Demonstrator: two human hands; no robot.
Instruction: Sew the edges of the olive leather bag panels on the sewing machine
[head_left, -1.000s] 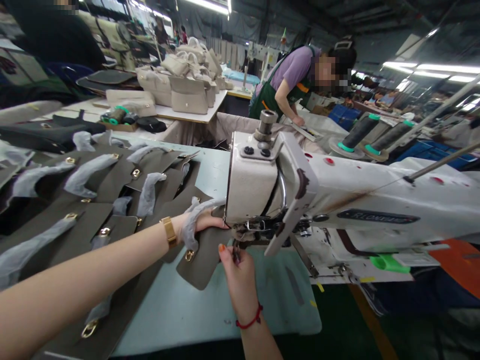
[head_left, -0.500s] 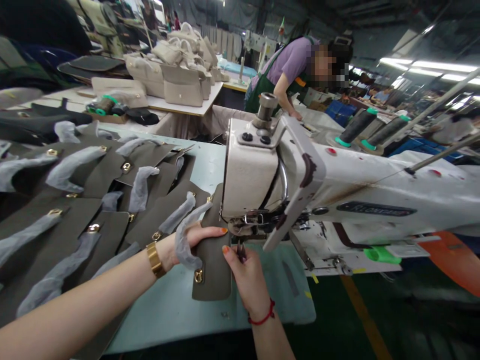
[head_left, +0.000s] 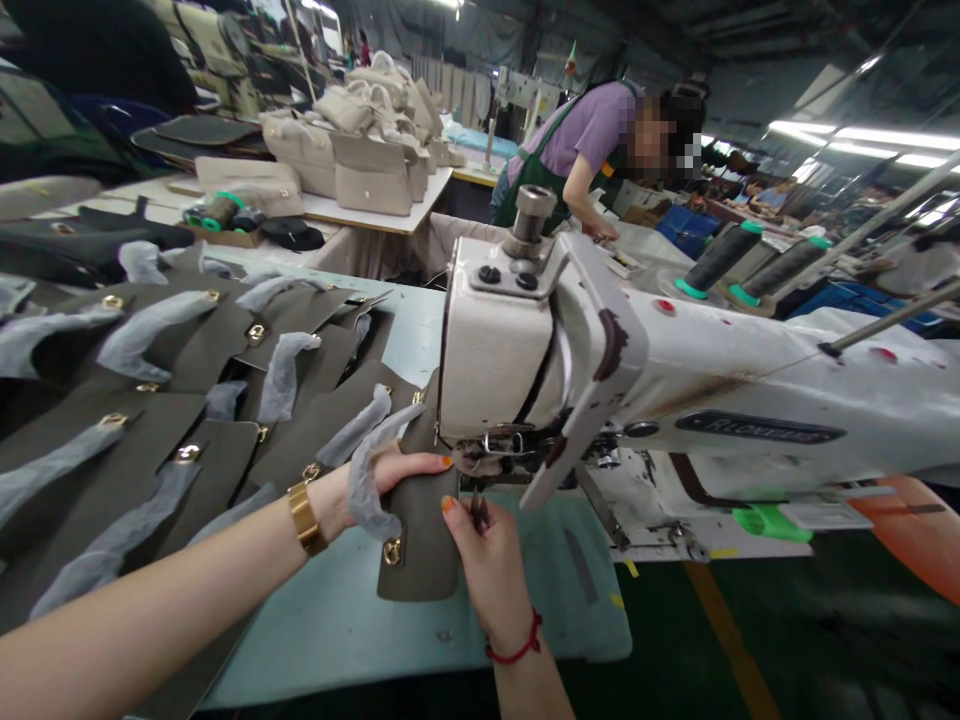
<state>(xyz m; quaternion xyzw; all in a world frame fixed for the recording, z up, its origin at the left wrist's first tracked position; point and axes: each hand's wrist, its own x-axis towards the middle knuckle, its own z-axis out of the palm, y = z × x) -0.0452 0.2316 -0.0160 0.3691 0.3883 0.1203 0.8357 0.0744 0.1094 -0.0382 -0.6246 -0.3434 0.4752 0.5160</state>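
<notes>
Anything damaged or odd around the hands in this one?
Yes, wear on the sewing machine: its white guard shows dark patches where the paint looks chipped, and a brownish stain marks its long upper body.

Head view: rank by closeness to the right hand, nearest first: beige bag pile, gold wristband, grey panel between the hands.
From the right hand:
1. Grey panel: immediately left, at the thumb.
2. Gold wristband: farther left, on the other wrist.
3. Beige bag pile: background table, upper left.
</notes>
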